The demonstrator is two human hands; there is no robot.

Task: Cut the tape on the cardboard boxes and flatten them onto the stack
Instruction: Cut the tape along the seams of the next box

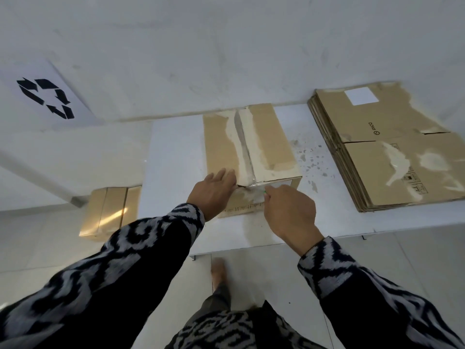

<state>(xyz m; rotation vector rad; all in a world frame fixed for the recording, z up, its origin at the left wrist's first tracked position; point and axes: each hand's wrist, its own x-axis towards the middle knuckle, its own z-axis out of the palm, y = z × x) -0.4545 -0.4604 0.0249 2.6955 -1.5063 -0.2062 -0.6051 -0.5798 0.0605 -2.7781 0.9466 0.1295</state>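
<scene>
Tape (242, 144) runs up-frame from the right hand (289, 212), which pinches a green-tipped cutter (264, 193) at its near end; left hand (214, 193) lies flat, steadying the box (274, 137).

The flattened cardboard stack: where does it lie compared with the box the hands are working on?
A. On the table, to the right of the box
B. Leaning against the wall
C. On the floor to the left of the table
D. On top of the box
A: the flattened stack lies flat on the white table, right of the taped box and apart from it.
</scene>
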